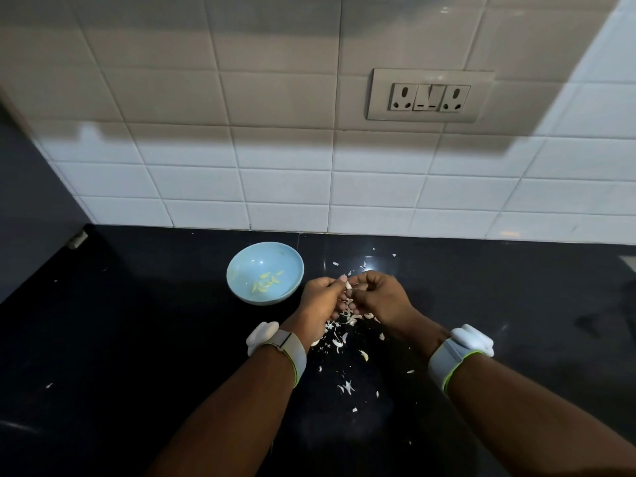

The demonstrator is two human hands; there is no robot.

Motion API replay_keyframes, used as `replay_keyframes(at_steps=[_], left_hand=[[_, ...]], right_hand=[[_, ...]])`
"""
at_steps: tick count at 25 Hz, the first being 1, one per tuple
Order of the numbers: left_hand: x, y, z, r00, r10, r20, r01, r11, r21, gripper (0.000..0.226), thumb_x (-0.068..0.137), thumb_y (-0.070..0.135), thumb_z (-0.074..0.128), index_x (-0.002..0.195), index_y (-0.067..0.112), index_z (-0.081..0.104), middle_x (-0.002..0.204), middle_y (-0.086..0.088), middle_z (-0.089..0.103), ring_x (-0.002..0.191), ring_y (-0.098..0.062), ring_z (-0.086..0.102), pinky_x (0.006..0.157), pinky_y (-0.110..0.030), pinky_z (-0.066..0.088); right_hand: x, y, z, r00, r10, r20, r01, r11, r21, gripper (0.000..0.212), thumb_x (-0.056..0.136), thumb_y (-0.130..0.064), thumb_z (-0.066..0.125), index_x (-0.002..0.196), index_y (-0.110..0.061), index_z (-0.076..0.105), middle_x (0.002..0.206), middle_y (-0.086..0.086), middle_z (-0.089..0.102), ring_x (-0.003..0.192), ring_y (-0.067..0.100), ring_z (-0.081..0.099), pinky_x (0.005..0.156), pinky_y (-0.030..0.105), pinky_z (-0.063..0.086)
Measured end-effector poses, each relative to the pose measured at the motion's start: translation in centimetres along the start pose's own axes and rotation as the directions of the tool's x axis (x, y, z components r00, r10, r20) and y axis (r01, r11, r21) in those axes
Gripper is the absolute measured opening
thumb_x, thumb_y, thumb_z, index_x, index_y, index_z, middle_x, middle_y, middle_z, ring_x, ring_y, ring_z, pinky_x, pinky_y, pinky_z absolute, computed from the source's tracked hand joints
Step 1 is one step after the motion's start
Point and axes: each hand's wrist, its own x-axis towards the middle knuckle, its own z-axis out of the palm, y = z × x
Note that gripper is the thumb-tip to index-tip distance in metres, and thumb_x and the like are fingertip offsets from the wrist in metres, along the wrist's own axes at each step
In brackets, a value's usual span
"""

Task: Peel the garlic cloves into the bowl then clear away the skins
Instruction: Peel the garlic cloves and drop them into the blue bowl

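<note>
On the black countertop (pixel 137 339) a pale blue bowl (pixel 241 270) holding a few peeled cloves (pixel 265 282) sits just left of both hands. The left hand (pixel 318 304) and right hand (pixel 380 296) meet, curled fingertips pinching a garlic clove (pixel 348 286) between them. Skins (pixel 344 342) litter the counter beneath.

Both forearms are reaching forward and angling inward, each wearing a wristband with a white module. The left hand (pixel 318 301) and right hand (pixel 378 295) are meeting fingertip to fingertip, fingers curling, together pinching a garlic clove (pixel 349 286) between them, knuckles facing up.
</note>
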Motion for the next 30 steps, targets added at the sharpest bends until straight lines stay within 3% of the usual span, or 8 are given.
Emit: replay_keyframes(at_steps=[7,13,16,21,26,30], left_hand=[[0.5,0.0,0.7,0.998,-0.061,0.033,0.064,0.991,-0.114,0.018,0.103,0.019,0.058,0.088,0.011,0.062,0.068,0.0,0.057,0.048,-0.007,0.051,0.042,-0.019,0.032],[1.7,-0.8,0.8,0.998,0.029,-0.049,-0.019,0.984,0.178,0.023,0.102,0.023,0.057,0.087,0.008,0.065,0.074,-0.002,0.061,0.055,-0.012,0.052,0.045,-0.021,0.035],[2.6,-1.5,0.6,0.995,0.061,-0.077,-0.039,0.964,0.263,0.029,0.1,0.028,0.059,0.091,0.001,0.066,0.076,-0.005,0.064,0.065,-0.018,0.056,0.058,-0.027,0.043],[3.6,-1.9,0.7,0.991,0.095,-0.098,-0.058,0.943,0.329,0.032,0.095,0.034,0.061,0.084,0.005,0.066,0.081,-0.012,0.071,0.069,-0.022,0.059,0.076,-0.044,0.057],[4.1,-1.8,1.0,0.988,0.119,-0.101,-0.08,0.942,0.327,0.033,0.094,0.033,0.061,0.084,0.002,0.064,0.079,-0.017,0.07,0.067,-0.021,0.056,0.075,-0.047,0.057],[4.0,-1.5,1.4,0.987,0.126,-0.097,-0.089,0.945,0.316,0.034,0.093,0.035,0.061,0.084,0.003,0.064,0.077,-0.013,0.068,0.067,-0.021,0.056,0.075,-0.046,0.057]], right_hand=[[0.6,0.6,-0.9,0.999,-0.042,0.026,0.041,0.999,0.016,0.012,0.098,-0.007,0.067,0.102,0.001,0.075,0.073,0.006,0.072,0.065,0.015,0.063,0.065,0.028,0.058],[2.8,1.9,-2.8,0.976,0.1,-0.192,-0.13,0.98,-0.149,0.019,0.099,-0.01,0.065,0.081,-0.006,0.071,0.075,0.01,0.072,0.063,0.021,0.07,0.057,0.032,0.06],[4.0,2.6,-4.1,0.965,0.104,-0.24,-0.18,0.931,-0.316,0.019,0.095,-0.009,0.065,0.077,-0.013,0.07,0.071,0.007,0.073,0.056,0.017,0.068,0.056,0.034,0.06],[5.6,2.7,-4.5,0.991,0.069,-0.111,-0.124,0.76,-0.638,0.013,0.095,-0.018,0.068,0.083,-0.017,0.075,0.065,-0.004,0.065,0.061,0.014,0.06,0.073,0.032,0.058],[6.0,2.2,-4.3,0.998,0.051,-0.04,-0.063,0.651,-0.757,0.016,0.095,-0.017,0.064,0.095,-0.012,0.08,0.097,0.009,0.078,0.093,0.025,0.071,0.079,0.024,0.048],[6.3,2.3,-4.4,0.996,0.06,-0.061,-0.086,0.655,-0.751,0.015,0.096,-0.017,0.065,0.096,-0.013,0.08,0.099,0.01,0.078,0.094,0.026,0.071,0.077,0.022,0.047]])
